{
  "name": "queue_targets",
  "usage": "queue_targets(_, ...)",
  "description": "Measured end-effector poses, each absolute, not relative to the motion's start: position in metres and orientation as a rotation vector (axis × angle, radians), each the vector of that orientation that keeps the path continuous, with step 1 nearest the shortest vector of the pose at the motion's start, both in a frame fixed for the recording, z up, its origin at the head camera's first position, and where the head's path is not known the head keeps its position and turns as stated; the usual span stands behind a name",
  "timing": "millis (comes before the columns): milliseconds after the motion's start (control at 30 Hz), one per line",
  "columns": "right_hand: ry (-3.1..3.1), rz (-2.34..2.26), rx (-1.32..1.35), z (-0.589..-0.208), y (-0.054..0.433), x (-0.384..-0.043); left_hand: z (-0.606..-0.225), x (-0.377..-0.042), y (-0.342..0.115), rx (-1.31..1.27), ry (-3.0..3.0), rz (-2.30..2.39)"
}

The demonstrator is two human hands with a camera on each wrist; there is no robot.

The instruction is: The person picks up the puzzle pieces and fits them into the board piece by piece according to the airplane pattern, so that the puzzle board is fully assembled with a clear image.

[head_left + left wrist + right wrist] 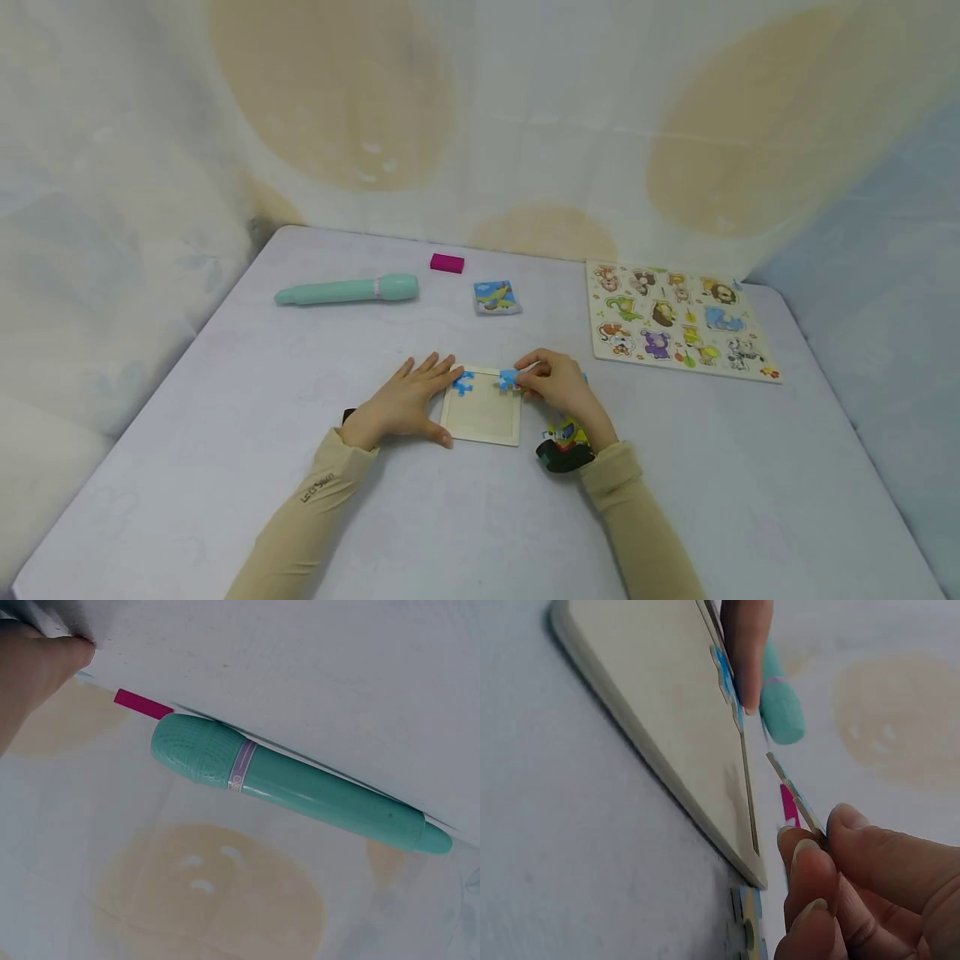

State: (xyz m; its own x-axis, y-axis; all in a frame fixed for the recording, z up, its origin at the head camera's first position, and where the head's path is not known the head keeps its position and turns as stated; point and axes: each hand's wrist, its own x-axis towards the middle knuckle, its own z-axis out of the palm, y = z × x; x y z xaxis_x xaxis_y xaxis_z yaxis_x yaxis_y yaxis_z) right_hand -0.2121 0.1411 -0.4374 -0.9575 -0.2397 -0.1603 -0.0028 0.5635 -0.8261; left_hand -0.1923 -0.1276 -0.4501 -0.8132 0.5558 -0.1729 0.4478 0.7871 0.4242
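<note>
Placed: one jigsaw piece in puzzle tray | your right hand pinches second piece | left hand lies spread | remaining: loose pieces

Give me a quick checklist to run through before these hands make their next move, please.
1. Piece gripped: ok. The right hand pinches a blue puzzle piece.
2. Tray steadied: ok. The left hand is spread at the left edge of the wooden tray.
3. Room in the tray: ok. Most of its floor is bare; one placed piece sits in the upper left corner.
4. Held piece lying flat: not ok. The right wrist view shows it tilted.
5. Loose pieces fully visible: not ok. The right arm partly hides them.
6. Held piece's fit: cannot tell.
</note>
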Motion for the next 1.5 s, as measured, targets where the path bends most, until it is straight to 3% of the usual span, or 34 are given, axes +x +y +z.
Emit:
queue_targets(500, 2.606, -1.314, -0.233, -0.446, 0.1, -0.213, -0.451, -0.193, -0.128, 0.785, 2.696, 0.546)
queue_targets(1500, 2.949, -0.963, -0.201, -0.454, 0.082, -0.205, -0.451, -0.193, -0.128, 0.787, 2.692, 0.54)
